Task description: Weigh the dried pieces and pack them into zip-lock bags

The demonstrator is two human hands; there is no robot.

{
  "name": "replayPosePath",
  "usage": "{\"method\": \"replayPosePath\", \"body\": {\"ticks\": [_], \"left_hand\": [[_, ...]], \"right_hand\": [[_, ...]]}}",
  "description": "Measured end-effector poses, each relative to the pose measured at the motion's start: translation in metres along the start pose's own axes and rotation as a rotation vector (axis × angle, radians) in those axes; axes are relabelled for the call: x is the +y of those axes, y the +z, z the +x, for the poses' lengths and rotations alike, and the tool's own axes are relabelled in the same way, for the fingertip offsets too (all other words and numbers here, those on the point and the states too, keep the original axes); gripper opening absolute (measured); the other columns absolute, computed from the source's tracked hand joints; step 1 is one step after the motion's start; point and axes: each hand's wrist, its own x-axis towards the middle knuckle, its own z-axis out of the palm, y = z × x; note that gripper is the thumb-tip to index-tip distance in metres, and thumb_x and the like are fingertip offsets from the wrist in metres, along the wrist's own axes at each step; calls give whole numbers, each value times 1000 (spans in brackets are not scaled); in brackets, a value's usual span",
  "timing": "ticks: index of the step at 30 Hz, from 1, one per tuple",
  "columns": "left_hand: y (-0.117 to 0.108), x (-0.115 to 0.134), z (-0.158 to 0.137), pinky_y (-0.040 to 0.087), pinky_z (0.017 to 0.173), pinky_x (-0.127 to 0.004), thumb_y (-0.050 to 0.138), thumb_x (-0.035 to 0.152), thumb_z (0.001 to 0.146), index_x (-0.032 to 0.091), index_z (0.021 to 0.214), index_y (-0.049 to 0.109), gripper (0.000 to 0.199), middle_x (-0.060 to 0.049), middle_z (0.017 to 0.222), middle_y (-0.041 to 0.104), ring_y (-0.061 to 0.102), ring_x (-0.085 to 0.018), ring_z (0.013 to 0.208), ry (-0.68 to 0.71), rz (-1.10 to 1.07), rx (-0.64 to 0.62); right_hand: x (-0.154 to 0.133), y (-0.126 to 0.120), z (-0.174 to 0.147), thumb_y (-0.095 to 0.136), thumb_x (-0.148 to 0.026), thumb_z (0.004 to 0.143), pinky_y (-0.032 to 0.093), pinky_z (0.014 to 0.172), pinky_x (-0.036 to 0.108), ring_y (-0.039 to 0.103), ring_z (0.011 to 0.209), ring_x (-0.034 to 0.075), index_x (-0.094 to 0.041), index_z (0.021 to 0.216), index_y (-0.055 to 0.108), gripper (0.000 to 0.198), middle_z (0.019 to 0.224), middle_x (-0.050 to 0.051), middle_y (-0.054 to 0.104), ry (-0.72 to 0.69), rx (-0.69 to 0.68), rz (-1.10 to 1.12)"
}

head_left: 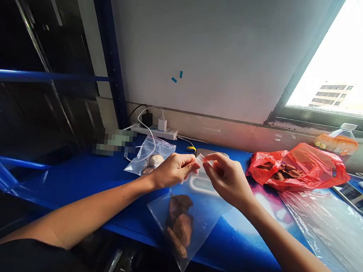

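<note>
A clear zip-lock bag (pixel 204 225) hangs tilted in front of me, with several brown, rough dried pieces (pixel 180 226) lying in its lower corner. My left hand (pixel 178 169) pinches the bag's top edge. Close beside it, my right hand (pixel 224 173) has its thumb and fingers closed on the same edge, where a red line of the seal shows. Behind my left hand, another clear zip-lock bag (pixel 140 155) with pale and brown pieces in it rests on the blue table (pixel 88 187).
On the right lies an open red plastic bag (pixel 324 168) of brown dried pieces, near a stack of clear bags (pixel 336 230), a phone (pixel 359 200) and an orange-labelled bottle (pixel 339 142). A power strip (pixel 168 133) with chargers and cables runs along the wall. Blue shelf posts (pixel 109 46) stand at left.
</note>
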Motion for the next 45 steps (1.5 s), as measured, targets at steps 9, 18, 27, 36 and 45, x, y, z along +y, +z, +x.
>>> {"method": "replayPosePath", "body": {"ticks": [9, 18, 27, 36, 45], "left_hand": [[-2, 4, 0, 40, 59, -25, 45, 33, 86, 16, 77, 57, 23, 2, 62, 54, 50, -12, 59, 47, 22, 53], [-6, -2, 5, 38, 57, -25, 53, 36, 80, 15, 73, 58, 22, 1, 63, 55, 50, -13, 59, -27, 77, 112], [-3, 3, 1, 42, 67, -28, 47, 29, 85, 16, 76, 58, 19, -1, 71, 61, 55, -15, 68, 75, 179, -3], [2, 11, -7, 40, 64, -26, 50, 21, 83, 17, 75, 57, 12, 0, 70, 60, 55, -14, 67, 194, 367, 73], [3, 10, -8, 41, 67, -28, 52, 24, 86, 17, 78, 61, 14, -1, 71, 64, 56, -15, 66, 253, 511, 94]], "right_hand": [[0, 5, -4, 47, -13, 73, 42, 60, 24, 51, 64, 11, -19, 110, 45, 38, 74, -1, 57, -31, -112, 151], [3, 5, -3, 47, -12, 70, 42, 63, 25, 54, 68, 12, -19, 108, 48, 38, 77, 0, 59, 6, -69, 62], [2, 6, -5, 47, -12, 73, 41, 62, 25, 52, 67, 12, -21, 107, 47, 35, 76, -2, 57, -21, -155, 115], [-8, 10, -6, 51, -20, 76, 38, 57, 25, 48, 62, 11, -20, 104, 47, 28, 71, -3, 54, 86, -134, 215], [-6, 17, -8, 47, -15, 73, 39, 57, 25, 50, 62, 12, -20, 99, 46, 26, 70, -2, 55, 46, -78, 108]]}}
